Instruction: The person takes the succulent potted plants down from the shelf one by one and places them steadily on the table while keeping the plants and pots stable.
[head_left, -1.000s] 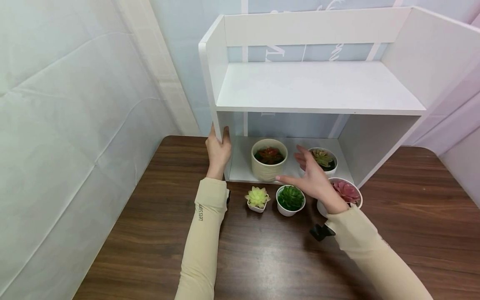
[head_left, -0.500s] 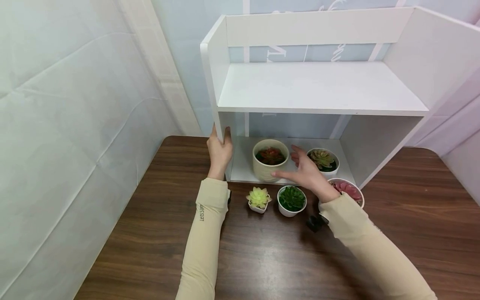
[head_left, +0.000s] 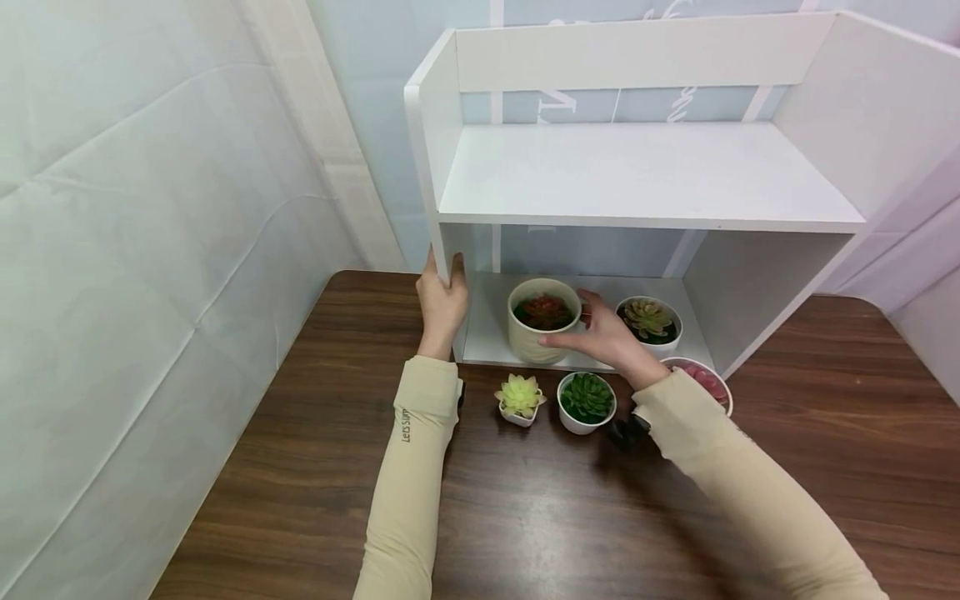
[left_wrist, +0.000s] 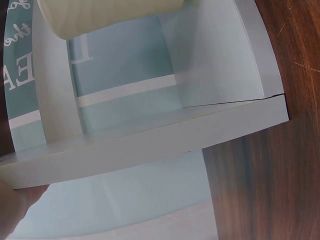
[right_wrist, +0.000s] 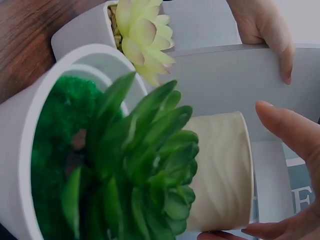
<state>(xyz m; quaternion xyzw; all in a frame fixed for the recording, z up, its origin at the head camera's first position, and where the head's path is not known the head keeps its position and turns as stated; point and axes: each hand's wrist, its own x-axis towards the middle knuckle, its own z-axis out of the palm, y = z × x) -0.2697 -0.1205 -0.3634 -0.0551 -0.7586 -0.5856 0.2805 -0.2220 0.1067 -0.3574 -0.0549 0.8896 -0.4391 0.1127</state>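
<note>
My left hand (head_left: pixel 442 304) grips the left side panel of a white two-tier shelf (head_left: pixel 645 171), thumb on its inner face and fingers behind. On the lower tier stands a cream pot (head_left: pixel 526 335) holding a reddish succulent (head_left: pixel 543 312). My right hand (head_left: pixel 609 340) spreads around the pot's right side. In the right wrist view its fingertips touch the cream pot (right_wrist: pixel 222 170), while the thumb stands apart from the rim. In the left wrist view only part of the left hand (left_wrist: pixel 12 210) shows at the shelf panel (left_wrist: pixel 135 145).
A white pot with a pale green succulent (head_left: pixel 648 320) stands on the lower tier, right of my hand. In front are a small yellow-green succulent (head_left: pixel 520 395), a dark green one (head_left: pixel 587 398) and a pink one (head_left: pixel 703 382), partly hidden by my sleeve. The table (head_left: pixel 517 517) is dark wood.
My right hand has moved left, from beside the pale green succulent to the cream pot. The left hand stays on the shelf panel, and the pots keep their places.
</note>
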